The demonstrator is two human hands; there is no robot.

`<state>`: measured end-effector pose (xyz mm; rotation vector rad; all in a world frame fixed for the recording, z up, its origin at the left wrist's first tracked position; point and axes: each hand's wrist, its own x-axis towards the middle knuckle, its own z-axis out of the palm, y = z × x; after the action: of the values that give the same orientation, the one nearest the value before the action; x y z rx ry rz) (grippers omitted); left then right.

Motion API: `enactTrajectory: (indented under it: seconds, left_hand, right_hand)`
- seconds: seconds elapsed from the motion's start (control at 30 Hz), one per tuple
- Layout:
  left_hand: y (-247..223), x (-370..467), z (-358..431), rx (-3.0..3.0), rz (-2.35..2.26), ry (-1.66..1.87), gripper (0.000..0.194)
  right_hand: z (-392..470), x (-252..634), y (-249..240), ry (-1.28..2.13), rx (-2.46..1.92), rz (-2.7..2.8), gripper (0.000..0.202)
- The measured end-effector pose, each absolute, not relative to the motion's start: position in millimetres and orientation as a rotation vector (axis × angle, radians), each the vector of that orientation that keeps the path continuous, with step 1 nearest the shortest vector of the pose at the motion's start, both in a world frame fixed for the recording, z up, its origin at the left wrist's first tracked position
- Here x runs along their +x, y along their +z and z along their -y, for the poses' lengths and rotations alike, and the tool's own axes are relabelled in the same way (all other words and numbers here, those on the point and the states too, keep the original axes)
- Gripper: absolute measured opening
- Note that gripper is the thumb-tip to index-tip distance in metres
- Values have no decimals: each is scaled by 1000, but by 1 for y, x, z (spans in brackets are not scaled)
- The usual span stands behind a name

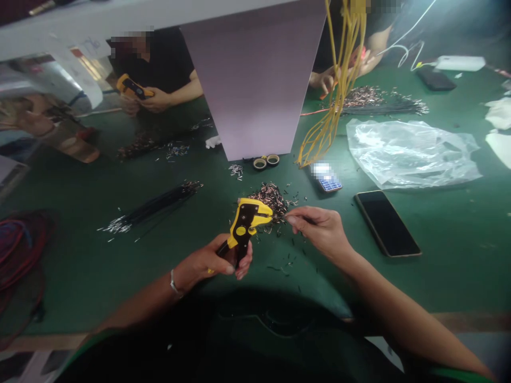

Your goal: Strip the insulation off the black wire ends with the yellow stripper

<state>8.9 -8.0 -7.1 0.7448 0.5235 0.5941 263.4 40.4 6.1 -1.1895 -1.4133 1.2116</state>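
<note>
My left hand (231, 258) is wrapped round the handles of a yellow and black wire stripper (243, 226), its jaws pointing right. Close to those jaws, my right hand (319, 226) pinches a thin dark wire (288, 216) between thumb and fingers. Whether the wire's tip sits inside the jaws is too small to tell. Beneath and behind the tool lies a heap of short copper and black wire scraps (273, 197). A bundle of black wires (159, 205) with pale ends lies to the left on the green table (159, 287).
Right of my hands are a dark phone (387, 223), a keypad phone (329, 181) and a clear plastic bag (415, 154). Tape rolls (260, 164) sit by an upright panel (259, 85). Yellow wires (323, 133) hang down. Two people work opposite; red cable coils (24, 250) lie left.
</note>
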Motion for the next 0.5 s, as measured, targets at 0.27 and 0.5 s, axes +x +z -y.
enactTrajectory:
  seconds: [0.27, 0.5]
  left_hand:
    - [-8, 12, 13, 838, -674, 690, 19]
    - [-16, 16, 19, 869, -849, 772, 19]
  right_hand:
    - [-41, 264, 3, 1249, -1182, 1436, 9]
    - [-42, 262, -5, 1248, -1148, 1478, 10]
